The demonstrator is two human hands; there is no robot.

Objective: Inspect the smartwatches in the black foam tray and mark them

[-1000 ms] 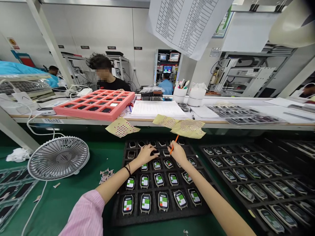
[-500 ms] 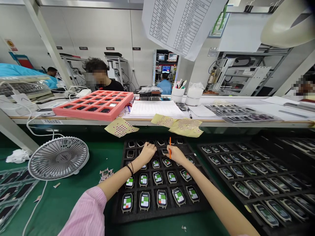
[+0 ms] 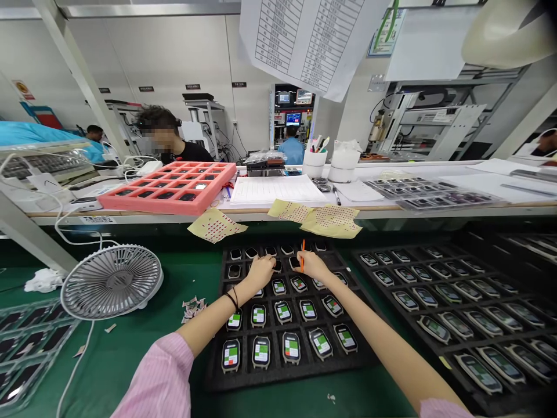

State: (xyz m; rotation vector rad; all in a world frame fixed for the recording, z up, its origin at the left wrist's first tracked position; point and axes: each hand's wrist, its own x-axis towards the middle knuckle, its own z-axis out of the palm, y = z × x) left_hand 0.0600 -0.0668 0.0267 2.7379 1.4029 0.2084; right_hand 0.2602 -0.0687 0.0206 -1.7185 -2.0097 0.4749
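Note:
A black foam tray (image 3: 243, 380) with rows of smartwatches in its compartments lies before me. Many front watches, such as this smartwatch (image 3: 291, 347), have lit green-and-white screens; those at the back are dark. My left hand (image 3: 262, 271) reaches over the second row from the back with curled fingers. Its fingertips are beside a dark smartwatch (image 3: 277, 266); what they grip, if anything, is hidden. Just to the right, my right hand (image 3: 315, 266) is closed around a thin orange stick (image 3: 303, 251) held nearly upright. The stick's lower end is hidden by the fingers.
On the left stand a grey fan (image 3: 114, 281) and a clear tray (image 3: 65, 339) of dark parts, with paper scraps (image 3: 194, 309) nearby. Another black watch tray (image 3: 387, 325) is at right. The shelf (image 3: 256, 212) above bears a pink foam tray (image 3: 195, 204); dotted yellow sheets (image 3: 333, 222) hang from its edge.
The whole view has shifted slightly, so the tray and fan appear a little further right. Both hands stay over the same tray rows, and the orange stick is still in my right hand.

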